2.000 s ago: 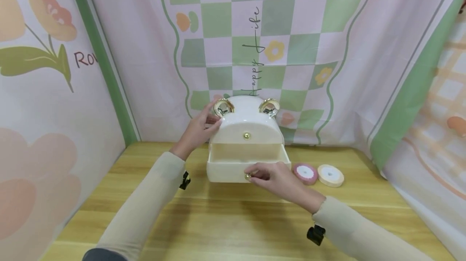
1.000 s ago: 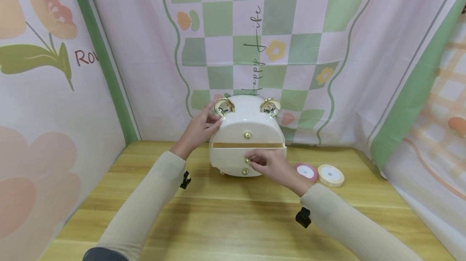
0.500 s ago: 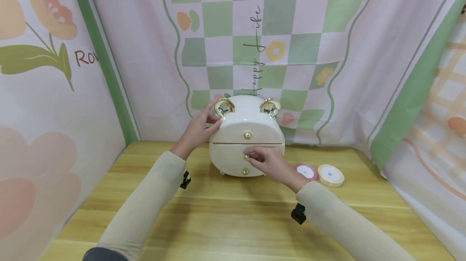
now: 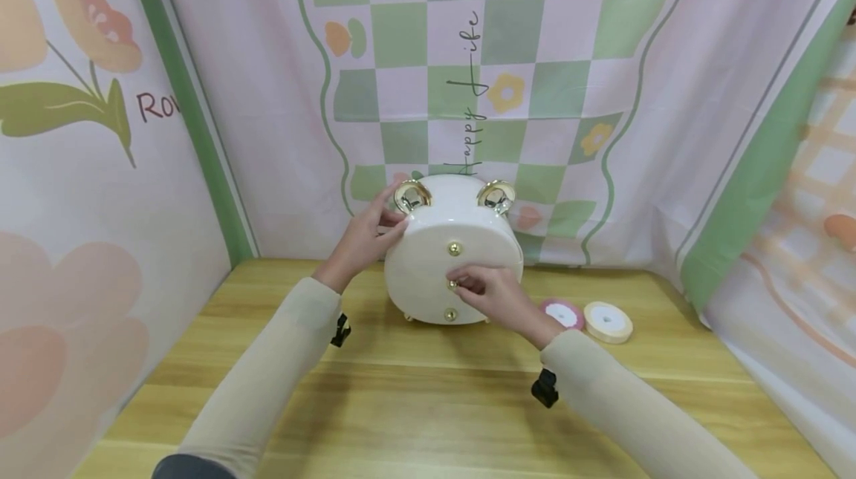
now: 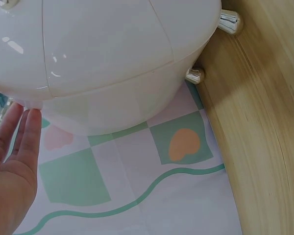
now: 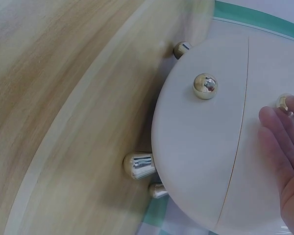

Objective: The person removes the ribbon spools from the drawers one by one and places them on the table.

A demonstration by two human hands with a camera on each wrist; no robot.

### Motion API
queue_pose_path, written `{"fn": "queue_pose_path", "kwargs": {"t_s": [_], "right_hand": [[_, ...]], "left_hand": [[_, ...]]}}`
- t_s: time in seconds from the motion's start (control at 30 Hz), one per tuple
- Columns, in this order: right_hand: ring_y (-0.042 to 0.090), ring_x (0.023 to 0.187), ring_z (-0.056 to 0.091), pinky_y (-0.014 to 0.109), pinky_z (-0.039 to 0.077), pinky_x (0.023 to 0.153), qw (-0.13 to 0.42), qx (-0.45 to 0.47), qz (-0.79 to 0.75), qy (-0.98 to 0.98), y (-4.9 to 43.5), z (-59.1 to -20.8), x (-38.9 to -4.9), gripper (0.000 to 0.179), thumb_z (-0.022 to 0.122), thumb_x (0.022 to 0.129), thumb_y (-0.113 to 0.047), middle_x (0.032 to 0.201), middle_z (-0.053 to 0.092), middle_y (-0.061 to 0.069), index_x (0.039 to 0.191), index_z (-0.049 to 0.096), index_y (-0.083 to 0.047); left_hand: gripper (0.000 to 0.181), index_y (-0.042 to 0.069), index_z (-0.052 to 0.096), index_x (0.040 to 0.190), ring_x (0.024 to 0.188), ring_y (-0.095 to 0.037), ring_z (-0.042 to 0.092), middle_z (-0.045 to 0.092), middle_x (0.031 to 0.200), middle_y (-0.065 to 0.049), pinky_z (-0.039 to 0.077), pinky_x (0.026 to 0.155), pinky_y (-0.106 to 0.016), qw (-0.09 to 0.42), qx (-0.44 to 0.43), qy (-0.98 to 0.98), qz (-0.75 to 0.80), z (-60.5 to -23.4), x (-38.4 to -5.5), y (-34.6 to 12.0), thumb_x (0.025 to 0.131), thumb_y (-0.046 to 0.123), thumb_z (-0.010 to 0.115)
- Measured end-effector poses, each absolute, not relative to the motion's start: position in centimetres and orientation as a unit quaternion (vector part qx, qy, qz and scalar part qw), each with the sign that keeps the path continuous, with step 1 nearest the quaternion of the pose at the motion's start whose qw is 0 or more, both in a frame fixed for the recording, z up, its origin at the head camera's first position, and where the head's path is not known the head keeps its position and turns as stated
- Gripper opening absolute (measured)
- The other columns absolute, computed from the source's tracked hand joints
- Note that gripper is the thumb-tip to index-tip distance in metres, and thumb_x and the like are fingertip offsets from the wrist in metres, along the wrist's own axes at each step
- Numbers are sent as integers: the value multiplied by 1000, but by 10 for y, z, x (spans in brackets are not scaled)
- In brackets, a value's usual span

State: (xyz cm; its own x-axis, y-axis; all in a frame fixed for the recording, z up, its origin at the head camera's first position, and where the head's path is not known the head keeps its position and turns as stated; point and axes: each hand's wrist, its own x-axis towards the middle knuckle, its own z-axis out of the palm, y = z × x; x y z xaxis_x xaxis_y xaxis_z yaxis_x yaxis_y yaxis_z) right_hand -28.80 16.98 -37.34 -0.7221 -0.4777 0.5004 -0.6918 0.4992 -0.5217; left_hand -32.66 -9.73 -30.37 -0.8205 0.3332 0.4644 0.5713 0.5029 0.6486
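Note:
A white bear-shaped drawer box (image 4: 414, 271) with gold ears stands upright on the wooden table. Three gold knobs run down its rounded front, and all its drawers sit flush. With thumb and fingertips, my right hand (image 4: 491, 295) pinches the middle drawer knob (image 6: 282, 102); the lower knob (image 6: 206, 86) is free. My left hand (image 4: 366, 235) steadies the box's upper left side beside the gold ear (image 4: 412, 197). In the left wrist view, its long fingers (image 5: 32, 132) lie nearly straight, tips against the shell, and the thumb barely shows at the edge.
Right of the box, a pink ribbon spool (image 4: 563, 313) and a cream ribbon spool (image 4: 608, 321) lie flat on the table (image 4: 428, 419). Short gold feet (image 6: 138, 165) hold the box up. A printed cloth (image 4: 267, 93) hangs close behind and along both sides.
My right hand has pushed the middle drawer back from well out to flush, moving away from me while pinching its knob. The left hand has stayed at the box's side.

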Motion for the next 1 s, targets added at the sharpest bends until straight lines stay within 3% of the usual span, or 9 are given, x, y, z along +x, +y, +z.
{"fn": "queue_pose_path", "kwargs": {"t_s": [0.33,0.7,1.0], "right_hand": [[14,83,71,26,59,72,144,343,369,-852,170,-374,-288,21,73,92,-4,100,74,5,112,74,-6],[15,82,70,28,59,73,131,343,380,-849,177,-380,-284,28,75,91,-7,98,74,5,119,72,-6],[13,82,69,28,59,72,128,330,388,-851,184,-379,-276,21,74,91,-6,96,73,2,112,73,-7]], "left_hand": [[72,34,19,161,105,-20,65,67,114,-7,56,89,-33,142,-264,-853,-427,-304,-326,-97,102,24,61],[73,39,18,160,105,-19,65,67,116,-6,56,89,-32,136,-263,-852,-431,-306,-327,-96,103,26,60],[72,34,20,161,103,-21,65,66,113,-7,56,89,-33,137,-258,-854,-430,-305,-327,-97,102,23,60]]}}
